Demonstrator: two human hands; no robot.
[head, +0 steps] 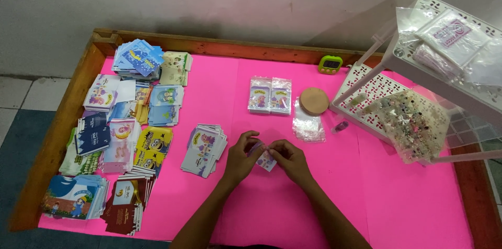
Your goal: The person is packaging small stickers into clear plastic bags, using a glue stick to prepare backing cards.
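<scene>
Both the left hand (241, 156) and the right hand (289, 159) pinch one small card (265, 160) above the pink desk (397, 202), and a loose grip could drop it onto the nearby card stack (205, 149).

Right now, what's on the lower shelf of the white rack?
On the white rack's lower shelf lies a clear bag of small decorations, overhanging the front edge. The upper shelf hides the back right part.
</scene>
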